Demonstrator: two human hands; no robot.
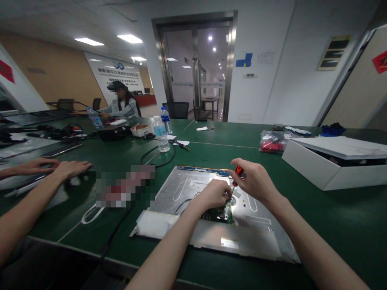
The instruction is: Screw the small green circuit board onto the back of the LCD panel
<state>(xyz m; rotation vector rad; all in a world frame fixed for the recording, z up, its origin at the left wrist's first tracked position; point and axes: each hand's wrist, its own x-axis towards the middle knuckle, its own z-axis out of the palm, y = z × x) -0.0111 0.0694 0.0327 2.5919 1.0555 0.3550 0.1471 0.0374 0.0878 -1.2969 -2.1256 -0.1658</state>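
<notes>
My right hand (255,179) grips a red and black screwdriver (238,171), its shaft slanting down to a green circuit board (222,213). Close beside the shaft's lower end is my left hand (213,194), its fingers pinched together at the board's upper edge. Whatever those fingers hold, if anything, is hidden. The board sits on a flat silver metal panel (256,235), which looks like the back of a display. A blue circuit strip (202,170) runs along the panel's far edge. Several tiny dark specks lie on the metal right of the board.
A white box (320,169) stands to the right, near a plastic bag with red contents (273,141). Water bottles (161,135) and black cables (145,155) are beyond the panel. Another person's hands (65,169) are at the left; a person with a headset (122,100) sits farther back.
</notes>
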